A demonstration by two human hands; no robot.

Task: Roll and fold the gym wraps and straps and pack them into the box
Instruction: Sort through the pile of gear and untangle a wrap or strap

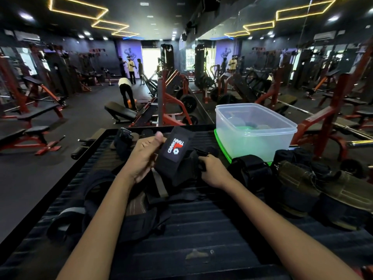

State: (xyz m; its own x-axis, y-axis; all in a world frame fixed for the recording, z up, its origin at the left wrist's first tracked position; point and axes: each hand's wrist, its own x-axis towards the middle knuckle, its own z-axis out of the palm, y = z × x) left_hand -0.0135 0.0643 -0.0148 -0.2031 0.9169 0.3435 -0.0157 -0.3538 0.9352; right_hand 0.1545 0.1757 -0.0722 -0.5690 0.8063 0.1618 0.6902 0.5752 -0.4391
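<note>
A black wrap [177,158] with a red and white logo patch is held up over the middle of the ribbed black platform [201,229]. My left hand [144,158] grips its left edge, thumb up near the top. My right hand [212,170] pinches the wrap's right end, fingers curled round the fabric. The clear plastic box [256,134] stands on a green lid at the far right of the platform, with a few dark rolled items showing dimly inside.
Loose black straps [96,199] lie at the left of the platform. Rolled black and olive wraps [298,180] pile at the right, beside the box. Another dark wrap [123,142] sits at the far left edge. Gym benches, machines and people stand beyond.
</note>
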